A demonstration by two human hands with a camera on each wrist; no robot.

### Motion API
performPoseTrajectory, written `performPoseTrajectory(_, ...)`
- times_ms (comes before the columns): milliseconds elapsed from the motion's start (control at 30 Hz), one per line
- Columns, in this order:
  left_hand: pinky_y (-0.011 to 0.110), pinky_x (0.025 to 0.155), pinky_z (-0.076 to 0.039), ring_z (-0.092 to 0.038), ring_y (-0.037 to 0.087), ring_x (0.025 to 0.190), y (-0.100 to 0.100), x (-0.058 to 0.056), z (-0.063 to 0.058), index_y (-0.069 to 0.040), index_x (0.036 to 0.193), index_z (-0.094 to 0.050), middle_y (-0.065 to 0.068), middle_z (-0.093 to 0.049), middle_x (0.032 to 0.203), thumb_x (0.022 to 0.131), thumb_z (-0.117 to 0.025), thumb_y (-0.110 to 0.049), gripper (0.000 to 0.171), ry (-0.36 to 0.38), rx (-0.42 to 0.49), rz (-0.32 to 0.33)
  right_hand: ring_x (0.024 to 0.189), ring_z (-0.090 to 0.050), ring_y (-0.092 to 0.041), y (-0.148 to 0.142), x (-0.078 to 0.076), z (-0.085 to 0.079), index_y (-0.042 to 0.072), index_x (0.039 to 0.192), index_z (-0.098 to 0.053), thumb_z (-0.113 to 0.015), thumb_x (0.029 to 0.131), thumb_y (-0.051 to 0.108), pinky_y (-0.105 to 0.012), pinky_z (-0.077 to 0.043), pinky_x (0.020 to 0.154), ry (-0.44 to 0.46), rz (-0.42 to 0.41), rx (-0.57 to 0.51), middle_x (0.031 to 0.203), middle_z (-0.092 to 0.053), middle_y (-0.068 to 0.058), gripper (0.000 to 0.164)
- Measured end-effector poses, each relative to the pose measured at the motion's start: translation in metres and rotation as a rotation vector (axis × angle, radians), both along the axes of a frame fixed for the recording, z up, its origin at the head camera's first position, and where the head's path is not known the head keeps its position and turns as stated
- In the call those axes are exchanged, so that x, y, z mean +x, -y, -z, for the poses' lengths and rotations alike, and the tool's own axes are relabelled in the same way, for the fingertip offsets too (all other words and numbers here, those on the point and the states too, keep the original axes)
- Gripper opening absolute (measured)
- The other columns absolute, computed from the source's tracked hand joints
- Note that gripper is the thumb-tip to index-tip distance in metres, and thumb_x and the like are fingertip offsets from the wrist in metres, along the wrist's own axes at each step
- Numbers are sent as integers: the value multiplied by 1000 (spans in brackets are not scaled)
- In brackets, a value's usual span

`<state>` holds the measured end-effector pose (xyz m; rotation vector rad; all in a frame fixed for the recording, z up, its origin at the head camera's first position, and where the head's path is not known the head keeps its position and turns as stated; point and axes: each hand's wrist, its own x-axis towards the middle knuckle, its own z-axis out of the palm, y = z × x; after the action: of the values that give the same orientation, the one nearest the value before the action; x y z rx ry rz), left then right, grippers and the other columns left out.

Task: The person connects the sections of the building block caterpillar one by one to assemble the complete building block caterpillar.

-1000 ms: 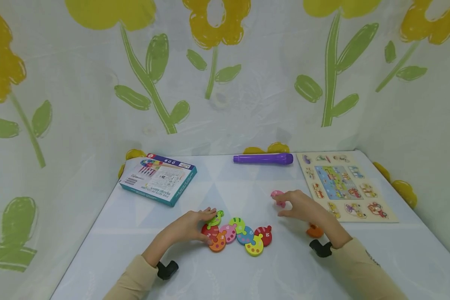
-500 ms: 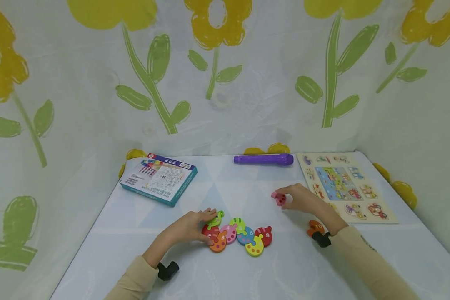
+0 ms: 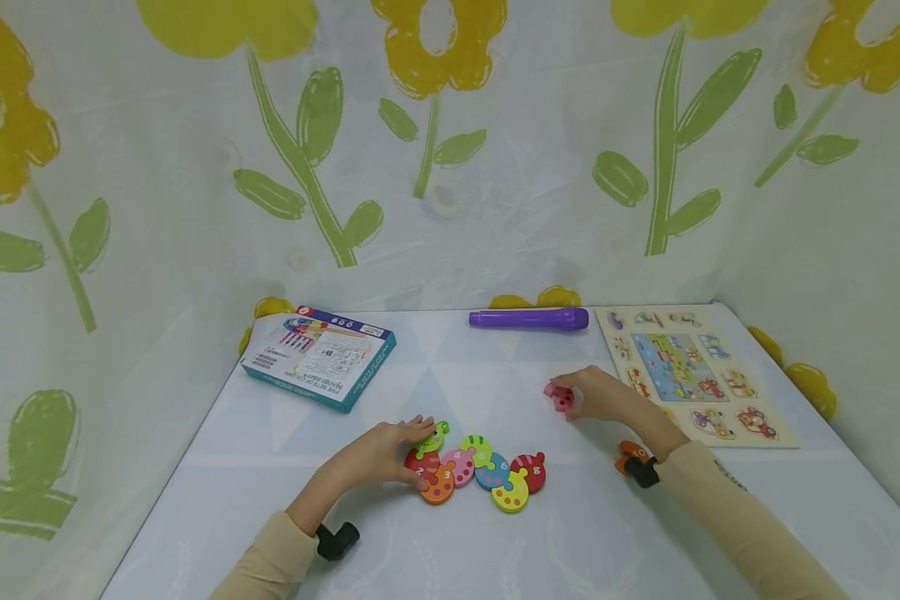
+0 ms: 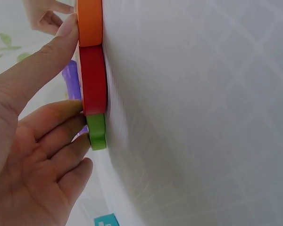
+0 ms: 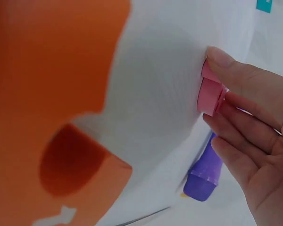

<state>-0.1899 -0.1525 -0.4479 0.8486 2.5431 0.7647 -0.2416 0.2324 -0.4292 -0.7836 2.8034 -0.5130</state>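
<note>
A chain of joined, numbered caterpillar puzzle pieces (image 3: 491, 472) lies on the table, with a green smiling head (image 3: 433, 439) at its left end and a red 8 piece (image 3: 528, 475) at its right. My left hand (image 3: 378, 454) rests on the head end; its thumb touches the orange piece (image 4: 90, 23) and its fingertips meet the red (image 4: 93, 80) and green pieces. Up and right of the chain, my right hand (image 3: 603, 397) pinches a pink dotted puzzle piece (image 3: 563, 401) between thumb and fingers. An orange 10 piece (image 3: 633, 452) lies by the right wrist, partly hidden by the black wrist camera.
Behind stand a boxed set (image 3: 318, 358) at the left, a purple toy microphone (image 3: 528, 318) in the middle and a wooden picture board (image 3: 765, 392) at the right. A flower-printed cloth (image 3: 495, 233) encloses the table (image 3: 450, 550).
My right hand has gripped the pink piece and turned it so its dotted part shows. The right forearm has shifted slightly. The left hand stays on the chain.
</note>
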Motion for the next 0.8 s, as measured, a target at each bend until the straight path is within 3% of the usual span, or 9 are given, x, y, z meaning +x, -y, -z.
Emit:
performPoseTrajectory(333, 50, 109, -33, -31, 28, 140, 0, 0, 1, -12, 144, -46, 6, -38, 151, 73, -83, -37, 84, 3, -12, -9, 117, -57, -34, -3, 9, -2, -4, 128, -60, -80, 80, 11, -45, -48, 96, -20, 1, -22, 126, -62, -17, 54)
performPoseTrajectory(567, 50, 108, -34, -31, 28, 140, 0, 0, 2, -11, 144, -46, 7, -38, 151, 73, -83, -36, 84, 4, -10, -12, 103, -61, -24, -3, 23, -6, -1, 129, -60, -78, 81, 12, -41, -51, 92, -40, -18, -13, 120, -66, -11, 53)
performPoseTrajectory(800, 50, 110, -31, -30, 28, 141, 0, 0, 2, -10, 144, -46, 7, -37, 151, 73, -83, -39, 86, -9, -11, -8, 109, -62, -28, -2, 37, -10, -1, 129, -60, -78, 81, 12, -40, -52, 91, -41, -38, -14, 123, -64, -12, 53)
